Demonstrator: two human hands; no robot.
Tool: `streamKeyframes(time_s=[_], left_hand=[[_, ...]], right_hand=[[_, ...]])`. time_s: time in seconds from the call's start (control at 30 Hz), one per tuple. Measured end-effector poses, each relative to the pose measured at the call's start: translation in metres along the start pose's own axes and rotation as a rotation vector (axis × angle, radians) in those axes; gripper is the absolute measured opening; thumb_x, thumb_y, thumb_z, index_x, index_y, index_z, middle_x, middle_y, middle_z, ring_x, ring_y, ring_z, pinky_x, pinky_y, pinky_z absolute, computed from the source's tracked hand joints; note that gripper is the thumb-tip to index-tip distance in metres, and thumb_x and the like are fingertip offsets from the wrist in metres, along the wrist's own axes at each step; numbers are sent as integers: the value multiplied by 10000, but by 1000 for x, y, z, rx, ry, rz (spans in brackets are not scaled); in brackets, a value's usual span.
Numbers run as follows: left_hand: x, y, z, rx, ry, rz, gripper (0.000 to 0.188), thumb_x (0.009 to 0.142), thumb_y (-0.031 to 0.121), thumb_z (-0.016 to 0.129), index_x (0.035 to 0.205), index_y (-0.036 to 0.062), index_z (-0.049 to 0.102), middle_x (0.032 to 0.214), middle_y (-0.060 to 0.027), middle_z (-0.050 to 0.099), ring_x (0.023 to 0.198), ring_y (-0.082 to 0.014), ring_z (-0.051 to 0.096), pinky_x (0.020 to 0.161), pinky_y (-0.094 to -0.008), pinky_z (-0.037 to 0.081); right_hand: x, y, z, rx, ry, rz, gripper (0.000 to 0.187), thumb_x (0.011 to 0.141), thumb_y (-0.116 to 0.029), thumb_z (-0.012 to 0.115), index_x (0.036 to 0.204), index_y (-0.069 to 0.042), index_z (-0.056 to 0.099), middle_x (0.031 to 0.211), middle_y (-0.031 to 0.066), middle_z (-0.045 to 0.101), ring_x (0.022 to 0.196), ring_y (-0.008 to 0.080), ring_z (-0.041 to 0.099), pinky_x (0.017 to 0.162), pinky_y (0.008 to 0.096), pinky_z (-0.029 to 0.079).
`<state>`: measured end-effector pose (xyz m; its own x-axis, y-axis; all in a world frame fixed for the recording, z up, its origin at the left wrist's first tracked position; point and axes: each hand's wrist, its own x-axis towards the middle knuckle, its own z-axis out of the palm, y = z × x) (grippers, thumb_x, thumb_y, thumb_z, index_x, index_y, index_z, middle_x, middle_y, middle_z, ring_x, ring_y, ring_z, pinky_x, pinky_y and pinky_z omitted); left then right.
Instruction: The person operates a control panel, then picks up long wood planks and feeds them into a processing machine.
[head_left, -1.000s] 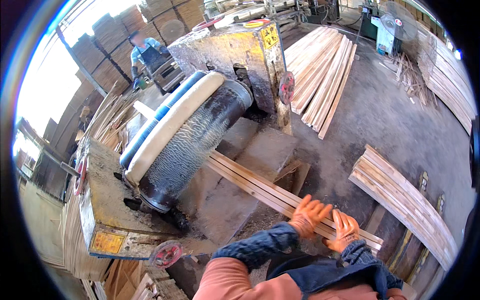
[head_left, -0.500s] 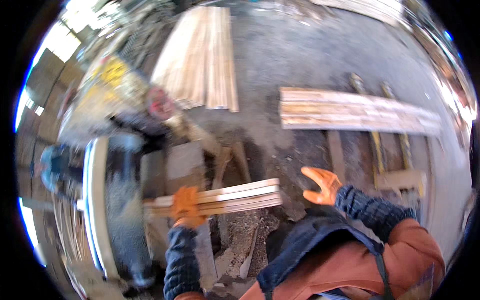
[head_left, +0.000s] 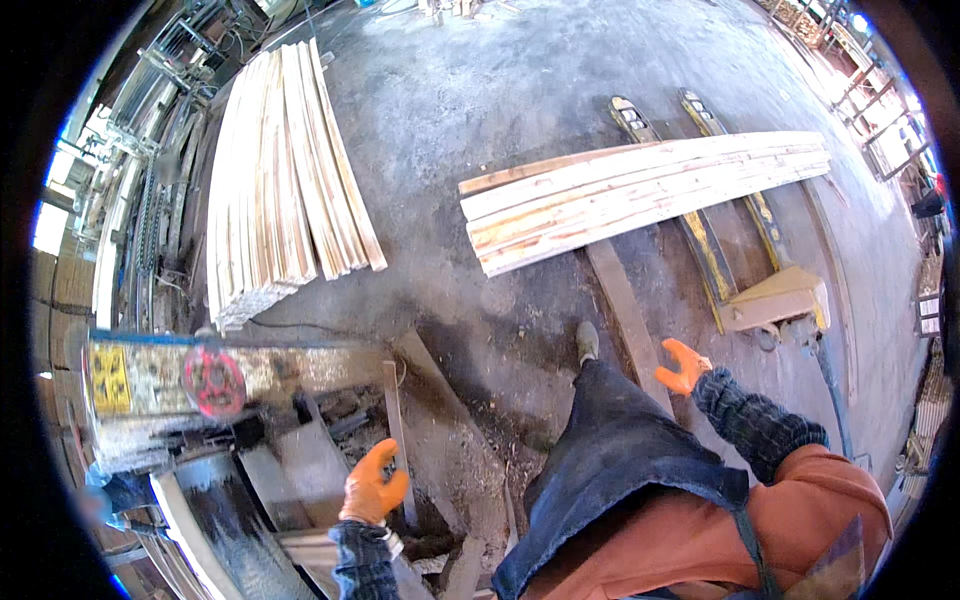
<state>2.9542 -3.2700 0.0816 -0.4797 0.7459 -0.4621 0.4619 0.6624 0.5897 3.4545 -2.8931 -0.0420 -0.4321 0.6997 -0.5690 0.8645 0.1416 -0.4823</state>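
Left hand (head_left: 372, 487): empty, fingers parted, held near strips (head_left: 308, 548).
Right hand (head_left: 684, 367): empty, fingers spread.
Strips: partly hidden, seen beside roller (head_left: 222, 505), left unstacked.
Boards (head_left: 630, 198): already stacked across pallet truck (head_left: 775, 298).

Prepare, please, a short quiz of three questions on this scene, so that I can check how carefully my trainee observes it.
1. True or false: the left hand is closed around a board.

2. Choose one. What lies across the two yellowish forks?
A) a red handwheel
B) a row of planks
C) a dark apron

3. Fill in the colour: the right hand is gloved in ____.

Key:
1. False; it is partly open, with nothing in its grasp.
2. B
3. Orange
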Motion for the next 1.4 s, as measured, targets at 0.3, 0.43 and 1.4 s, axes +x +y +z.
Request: streamKeyframes(time_s=[0.3, 0.43, 1.4], left_hand=[[162, 29, 138, -161, -299, -203, 661, 874, 336, 741, 1428, 44, 530, 1387, -209, 616, 1301, -325, 586, 1089, -415, 464], [242, -11, 211, -342, -363, -273, 694, 872, 384, 735, 1434, 37, 523, 1387, -204, 619, 1302, -323, 587, 1094, -420, 461], [768, -37, 329, -966, 41, -646, 721, 859, 221, 818, 1443, -33, 478, 1382, -130, 577, 1255, -240, 536, 1088, -364, 413]], right_hand=[[181, 62, -59, 486, 101, 148, 809, 886, -389, 763, 1519, -31, 410, 1508, 211, 503, 1366, 313, 524, 1103, 452, 455], [293, 85, -38, 777, 190, 220, 766, 910, -321, 769, 1534, -63, 408, 1494, 149, 527, 1355, 257, 523, 1106, 459, 437], [694, -18, 194, 1842, 667, 618, 568, 943, -388, 709, 1402, -106, 530, 1327, 95, 639, 1180, 330, 610, 1036, 528, 477]])
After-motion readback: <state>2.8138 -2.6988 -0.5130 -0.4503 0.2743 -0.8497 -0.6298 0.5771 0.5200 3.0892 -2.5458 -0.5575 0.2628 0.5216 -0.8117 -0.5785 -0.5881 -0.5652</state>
